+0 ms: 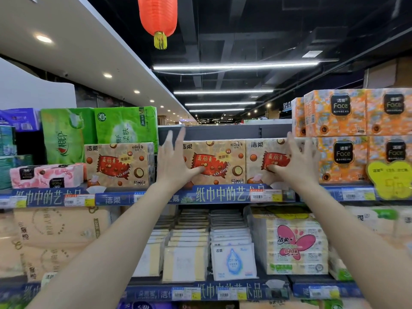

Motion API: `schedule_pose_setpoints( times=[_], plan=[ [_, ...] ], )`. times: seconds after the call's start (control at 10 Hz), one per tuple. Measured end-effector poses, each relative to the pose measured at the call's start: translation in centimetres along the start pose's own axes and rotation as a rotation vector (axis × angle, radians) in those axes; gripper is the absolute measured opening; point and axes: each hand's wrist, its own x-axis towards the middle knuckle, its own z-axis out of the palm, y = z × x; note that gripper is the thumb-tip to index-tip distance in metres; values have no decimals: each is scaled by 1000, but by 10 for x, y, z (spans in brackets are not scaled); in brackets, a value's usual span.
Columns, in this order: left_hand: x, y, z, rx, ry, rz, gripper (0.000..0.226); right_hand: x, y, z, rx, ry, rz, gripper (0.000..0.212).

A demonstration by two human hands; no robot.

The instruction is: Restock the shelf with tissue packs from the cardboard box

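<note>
Three beige tissue packs with a red candy picture stand in a row on the top shelf [223, 195]. One is at the left [116, 166], one in the middle [218, 161], one at the right [256, 159]. My left hand [174, 163] is raised at the middle pack's left edge, fingers spread upward and thumb pressed on its front. My right hand [294, 163] lies against the right pack's right part, fingers up and thumb on the front. Neither hand wraps around a pack. A gap separates the left pack from the middle one. No cardboard box is in view.
Green tissue packs [124, 128] stand behind the left pack, and a pink pack [44, 175] lies further left. Stacked orange Face packs [343, 134] adjoin the right pack. The lower shelf holds small packs [231, 262] and a butterfly-print bundle [296, 244]. A red lantern [158, 16] hangs overhead.
</note>
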Motion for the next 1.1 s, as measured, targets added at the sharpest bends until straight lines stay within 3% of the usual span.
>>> schedule_pose_setpoints(
  times=[0.1, 0.2, 0.4, 0.7, 0.8, 0.9, 1.0, 1.1],
  plan=[
    [14, 20, 2, 274, -142, 129, 123, 16, 5, -12, -76, -191, -6, 120],
    [19, 36, 11, 365, -266, 86, 108, 16, 2, -13, -135, -243, -8, 114],
    [19, 43, 20, 412, -214, 59, 100, 12, 4, -5, -125, -179, -25, 108],
    [7, 63, 9, 583, -246, 64, 101, 11, 4, -15, -153, -250, -35, 112],
    [-9, 75, 4, 572, -167, 147, 87, 2, 2, -22, -224, -126, -162, 102],
    [-23, 90, -1, 553, -197, 253, 72, -10, -9, -31, -121, -117, -271, 77],
    [-43, 113, -11, 553, -215, 249, 66, -28, -25, -47, 17, -188, -345, 57],
    [-59, 136, -26, 486, -183, 178, 64, -47, -37, -64, 12, -211, -393, 56]
  ],
)
